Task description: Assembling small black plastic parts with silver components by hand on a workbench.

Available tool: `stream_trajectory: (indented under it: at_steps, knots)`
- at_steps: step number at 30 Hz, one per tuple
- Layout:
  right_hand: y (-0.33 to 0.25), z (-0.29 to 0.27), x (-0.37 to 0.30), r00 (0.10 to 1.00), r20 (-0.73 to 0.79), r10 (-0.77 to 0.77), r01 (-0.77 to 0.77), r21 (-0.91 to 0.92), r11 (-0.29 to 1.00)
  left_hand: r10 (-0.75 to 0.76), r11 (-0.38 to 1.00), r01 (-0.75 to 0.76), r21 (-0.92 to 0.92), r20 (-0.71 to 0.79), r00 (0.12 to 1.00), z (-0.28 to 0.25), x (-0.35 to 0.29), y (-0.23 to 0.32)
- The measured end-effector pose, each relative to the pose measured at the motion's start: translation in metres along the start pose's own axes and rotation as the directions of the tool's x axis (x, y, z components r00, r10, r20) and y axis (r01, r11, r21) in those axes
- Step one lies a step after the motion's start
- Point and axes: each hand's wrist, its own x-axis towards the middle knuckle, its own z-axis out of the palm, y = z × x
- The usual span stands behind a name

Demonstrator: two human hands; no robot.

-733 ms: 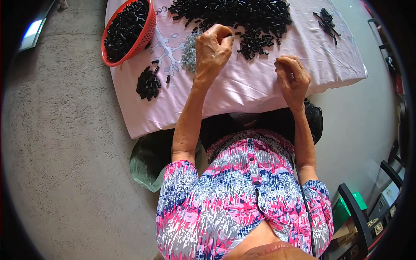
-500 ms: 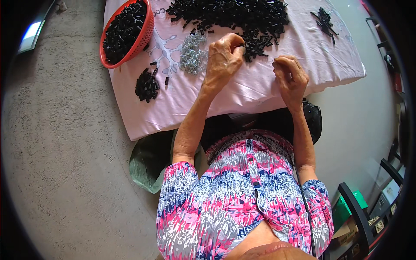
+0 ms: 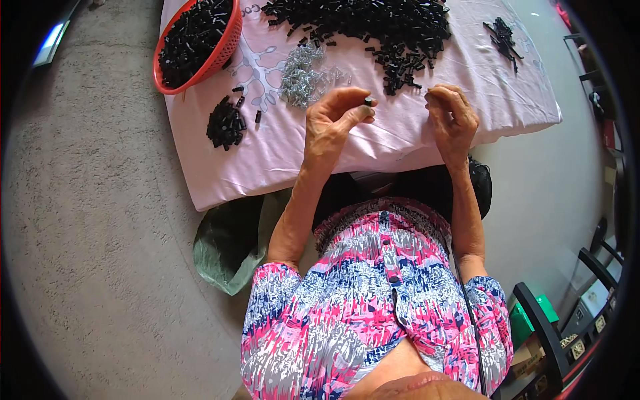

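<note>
Between thumb and forefinger, my left hand (image 3: 330,123) grips a small black cylindrical piece (image 3: 368,101), raised over the table's near part. My right hand (image 3: 455,120) is closed in a pinch to the right of it. Whatever sits at its fingertips is too small to make out. Beyond both hands lies a large heap of black pieces (image 3: 373,23), with a spur of loose ones reaching toward me. A pile of small clear, silvery parts (image 3: 303,77) lies just beyond and left of my left hand.
A red plastic basket (image 3: 230,43) full of black pieces stands at the far left. Nearer is a small black pile (image 3: 225,125); another, of thin black pieces (image 3: 503,40), lies far right. A pink cloth (image 3: 267,173) covers the table. A green bag (image 3: 227,267) hangs below its near edge.
My left hand has drawn back from the black heap toward me, now with a black piece showing in its fingers. The right hand stays pinched, barely shifted.
</note>
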Motion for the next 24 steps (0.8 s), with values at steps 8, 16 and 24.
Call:
stream_trajectory:
  at_steps: [8, 16, 24]
  knots:
    - [-0.002, 0.000, -0.003, 0.998, 0.029, 0.063, -0.066, 0.112, 0.992, 0.009, 0.967, 0.004, -0.253, 0.051, 0.999, -0.008, -0.024, -0.005]
    - [-0.054, 0.016, -0.019, 0.826, 0.463, 0.321, -0.558, 0.600, 0.572, -0.053, 0.888, 0.061, -0.455, 0.030, 0.998, -0.008, -0.041, -0.003]
    - [-0.059, 0.021, -0.026, 0.763, 0.537, 0.361, -0.646, 0.655, 0.392, -0.102, 0.817, 0.136, -0.560, 0.091, 0.991, -0.007, -0.055, -0.013]
